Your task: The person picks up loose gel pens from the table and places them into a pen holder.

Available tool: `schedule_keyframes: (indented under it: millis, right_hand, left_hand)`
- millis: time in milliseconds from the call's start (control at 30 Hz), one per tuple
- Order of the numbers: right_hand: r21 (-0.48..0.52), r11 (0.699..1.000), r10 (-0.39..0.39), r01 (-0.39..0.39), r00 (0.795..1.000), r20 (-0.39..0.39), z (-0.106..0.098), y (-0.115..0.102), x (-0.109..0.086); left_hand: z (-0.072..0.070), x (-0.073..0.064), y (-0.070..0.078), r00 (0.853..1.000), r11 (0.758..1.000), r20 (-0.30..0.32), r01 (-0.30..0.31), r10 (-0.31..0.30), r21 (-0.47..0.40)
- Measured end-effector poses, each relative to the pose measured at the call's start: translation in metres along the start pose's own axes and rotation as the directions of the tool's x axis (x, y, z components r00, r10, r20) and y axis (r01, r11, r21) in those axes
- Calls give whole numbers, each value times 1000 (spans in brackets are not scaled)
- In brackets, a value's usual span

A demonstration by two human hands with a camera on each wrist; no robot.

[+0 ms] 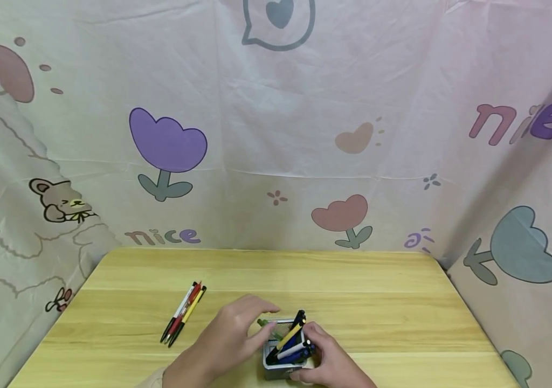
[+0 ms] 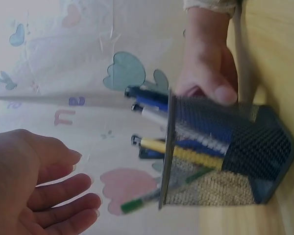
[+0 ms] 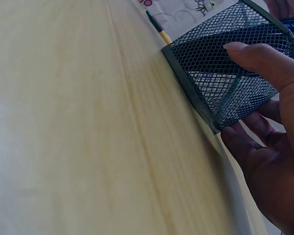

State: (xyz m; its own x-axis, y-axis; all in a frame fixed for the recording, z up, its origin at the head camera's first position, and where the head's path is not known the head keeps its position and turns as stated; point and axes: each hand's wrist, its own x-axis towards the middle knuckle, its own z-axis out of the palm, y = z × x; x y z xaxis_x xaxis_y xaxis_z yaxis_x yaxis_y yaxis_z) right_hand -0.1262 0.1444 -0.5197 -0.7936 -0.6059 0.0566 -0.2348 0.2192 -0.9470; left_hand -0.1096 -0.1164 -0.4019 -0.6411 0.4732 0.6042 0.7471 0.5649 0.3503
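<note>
A black mesh pen holder point(image 1: 282, 372) stands on the table, holding several pens. Among them are a yellow pen point(image 2: 154, 145), a white pen point(image 2: 154, 116), dark blue pens point(image 2: 149, 98) and a green-capped pen point(image 2: 133, 204) that leans to the other side. My right hand point(image 1: 335, 362) grips the holder from its right side, thumb across the mesh in the right wrist view. Beside the holder's opening, on the left, hovers my left hand point(image 1: 229, 337); its fingers are loosely bent with nothing between them, apart from the pens in the left wrist view.
To the left on the wooden table point(image 1: 378, 302) lie a white pen point(image 1: 178, 312), a red pen point(image 1: 185, 313) and a yellow pen point(image 1: 190, 313), side by side. A printed cloth point(image 1: 256, 134) hangs behind the table and along both sides.
</note>
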Motion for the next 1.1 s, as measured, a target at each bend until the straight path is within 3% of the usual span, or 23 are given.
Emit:
schedule_keyframes:
  millis: [133,367,567,667,867,1000,1100]
  right_hand:
    - [16,1000,-15,15,1000,1,0,1,0]
    - [13,999,29,-29,1000,-2,0,0,0]
    - [3,1000,27,-27,1000,-13,1,0,0]
    - [5,999,34,-34,999,-12,1,-1,1]
    - [6,999,35,-34,999,-15,0,-3,0]
    - [12,999,32,-32,999,-15,0,-5,0]
    - [11,999,36,-36,999,-16,1,-5,0]
  left_hand:
    - [-4,1,-9,999,998,-18,51,-50,37]
    - [-7,-3,-23,992,986,-40,125,-121,109]
    - [-8,-10,-37,984,961,-54,178,-170,213]
    - [-11,-15,-45,965,933,-47,261,-258,248]
    - [-22,-27,-64,904,872,-19,419,-428,253]
    - [-29,-35,-78,873,845,-20,477,-487,243]
    - [-33,-40,-88,862,831,-26,495,-506,254]
